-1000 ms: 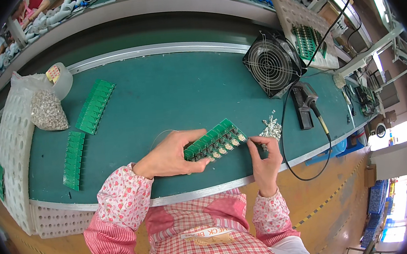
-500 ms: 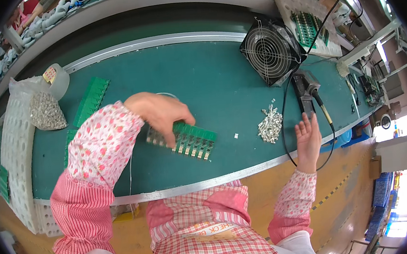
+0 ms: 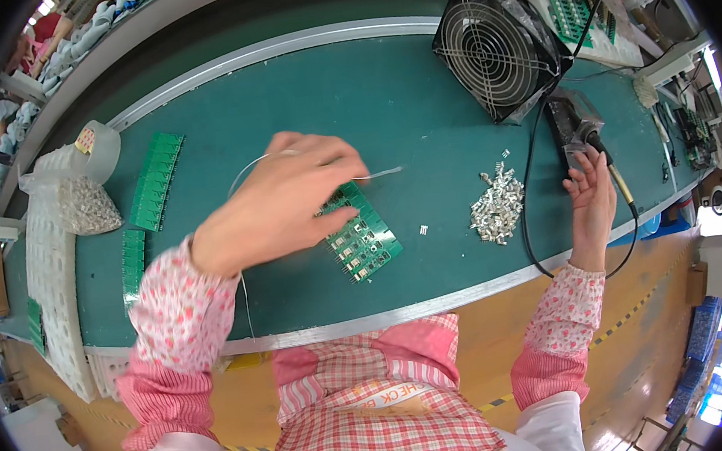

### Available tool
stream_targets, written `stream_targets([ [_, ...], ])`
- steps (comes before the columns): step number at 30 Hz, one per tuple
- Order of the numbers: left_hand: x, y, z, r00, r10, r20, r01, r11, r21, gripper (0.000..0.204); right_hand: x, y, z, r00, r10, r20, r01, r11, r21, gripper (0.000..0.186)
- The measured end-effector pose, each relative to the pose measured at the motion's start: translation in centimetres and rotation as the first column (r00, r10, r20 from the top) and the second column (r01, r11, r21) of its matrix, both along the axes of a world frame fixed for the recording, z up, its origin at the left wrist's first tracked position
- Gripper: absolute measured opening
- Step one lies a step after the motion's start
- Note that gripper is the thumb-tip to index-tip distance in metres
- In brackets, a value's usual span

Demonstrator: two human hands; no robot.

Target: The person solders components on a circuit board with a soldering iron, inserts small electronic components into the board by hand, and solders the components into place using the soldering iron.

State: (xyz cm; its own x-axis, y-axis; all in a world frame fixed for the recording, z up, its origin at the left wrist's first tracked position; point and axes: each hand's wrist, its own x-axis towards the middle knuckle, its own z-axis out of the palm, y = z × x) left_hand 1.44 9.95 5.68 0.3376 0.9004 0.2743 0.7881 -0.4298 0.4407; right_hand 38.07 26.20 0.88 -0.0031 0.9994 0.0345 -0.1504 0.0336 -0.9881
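Observation:
My left hand is over a green circuit board with rows of small pale components, covering its upper left part. A thin wire, looking like solder wire, loops behind this hand and sticks out to the right past its fingertips, apparently pinched there. The thumb is at the board's edge. At the right, my right hand is palm up with loosely bent fingers, their tips beside the soldering iron, which rests in its black stand. Whether the fingertips touch the iron is unclear.
Loose small metal parts lie in a pile right of the board. A black fan stands behind them. On the left are more green boards, a bag of small parts, a tape roll and white foam trays.
The board has turned clockwise on the bench. My left hand has come off its top edge and now has the wire at its fingers. My right hand has moved closer to the iron.

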Motion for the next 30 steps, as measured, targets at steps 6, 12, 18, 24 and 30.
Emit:
stream_targets([
  [6,1.2,-6.9,-2.4,0.869,0.474,0.143,-0.467,0.881,-0.081,0.008,1.3,1.8,-0.6,0.973,-0.208,-0.097,0.190,0.968,-0.164,0.032],
  [12,2.9,-9.5,-4.2,0.744,0.623,0.242,-0.603,0.782,-0.158,0.014,1.0,0.9,0.6,0.967,-0.250,0.044,0.251,0.967,-0.029,0.034],
  [18,3.6,-9.0,-4.8,0.775,0.571,0.269,-0.570,0.817,-0.090,0.014,-1.1,-3.9,3.2,0.833,-0.501,0.234,0.391,0.833,0.391,0.025],
  [24,4.5,-9.1,-4.7,0.771,0.564,0.297,-0.548,0.824,-0.142,0.023,-3.0,-12.0,1.6,0.836,-0.455,0.307,0.186,0.761,0.621,0.021],
  [30,4.5,-9.2,-5.0,0.790,0.536,0.299,-0.528,0.842,-0.114,0.023,-9.0,-16.0,0.8,0.951,0.224,0.215,-0.279,0.921,0.273,0.014],
])
